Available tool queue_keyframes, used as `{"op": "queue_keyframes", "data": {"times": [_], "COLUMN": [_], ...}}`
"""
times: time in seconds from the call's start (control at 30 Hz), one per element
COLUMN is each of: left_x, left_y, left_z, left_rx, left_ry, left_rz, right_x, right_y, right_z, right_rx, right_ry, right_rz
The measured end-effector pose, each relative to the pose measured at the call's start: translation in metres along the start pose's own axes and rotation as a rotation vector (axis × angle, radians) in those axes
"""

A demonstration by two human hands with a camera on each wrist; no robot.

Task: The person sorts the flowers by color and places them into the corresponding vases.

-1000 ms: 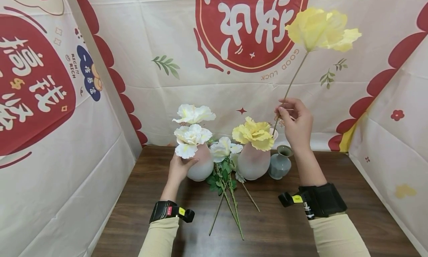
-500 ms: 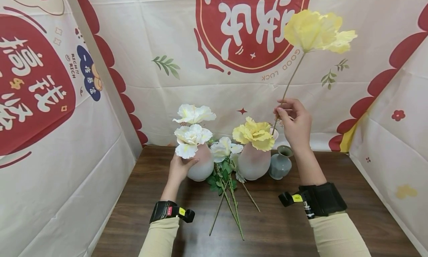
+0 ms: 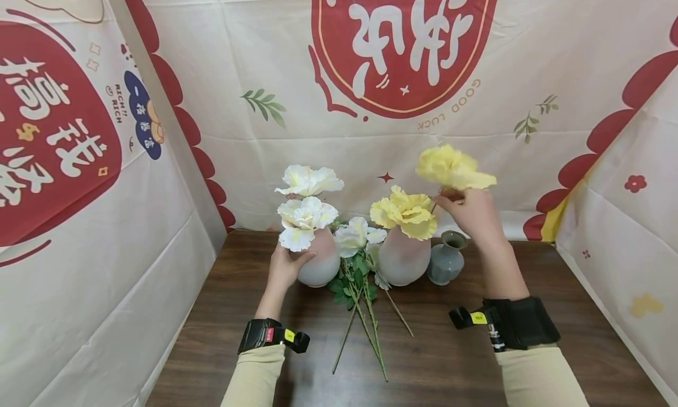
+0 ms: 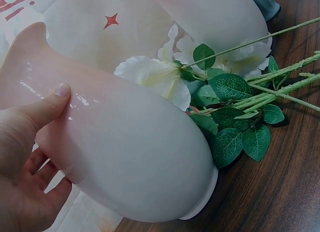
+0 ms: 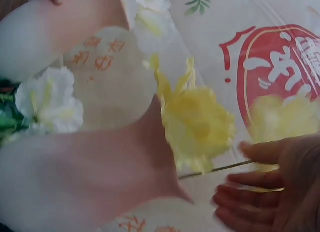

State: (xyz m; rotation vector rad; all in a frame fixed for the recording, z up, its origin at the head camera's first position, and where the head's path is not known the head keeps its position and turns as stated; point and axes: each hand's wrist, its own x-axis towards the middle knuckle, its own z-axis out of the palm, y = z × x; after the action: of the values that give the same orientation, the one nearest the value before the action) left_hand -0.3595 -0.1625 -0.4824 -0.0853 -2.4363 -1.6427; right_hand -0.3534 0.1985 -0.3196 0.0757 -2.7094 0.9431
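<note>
Yellow flower (image 3: 454, 167) sits just above the right hand (image 3: 471, 213), whose fingers pinch its stem over the right pink vase (image 3: 404, 256), beside the small grey vase (image 3: 446, 257). The left hand (image 3: 286, 267) grips the left pink vase (image 3: 320, 260) on the dark wood counter (image 3: 450, 360), its thumb pressed to the glaze; loose flower stems (image 3: 360, 313) lie between the vases.

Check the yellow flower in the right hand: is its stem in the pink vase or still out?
In. The yellow flower sits low beside the first bloom, its stem running down to the mouth of the pink vase; the right hand holds it just below the head.

"GOOD LUCK" (upside down), backdrop cloth (image 3: 318, 136)
</note>
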Motion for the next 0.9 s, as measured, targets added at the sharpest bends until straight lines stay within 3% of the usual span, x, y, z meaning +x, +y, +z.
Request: {"op": "queue_keyframes", "data": {"times": [0.1,0.2,0.9], "left_x": [0.001,0.003,0.009], "left_y": [0.001,0.001,0.000], "left_z": [0.001,0.001,0.008], "left_rx": [-0.002,-0.001,0.008], "left_ry": [-0.003,0.004,0.023], "left_rz": [0.002,0.000,-0.033], "right_x": [-0.004,-0.006,-0.007], "right_y": [0.010,0.019,0.052], "right_z": [-0.004,-0.006,0.018], "right_rx": [-0.111,-0.165,-0.067], "right_ry": [-0.132,-0.200,-0.348], "right_rz": [0.059,0.064,0.032]}}
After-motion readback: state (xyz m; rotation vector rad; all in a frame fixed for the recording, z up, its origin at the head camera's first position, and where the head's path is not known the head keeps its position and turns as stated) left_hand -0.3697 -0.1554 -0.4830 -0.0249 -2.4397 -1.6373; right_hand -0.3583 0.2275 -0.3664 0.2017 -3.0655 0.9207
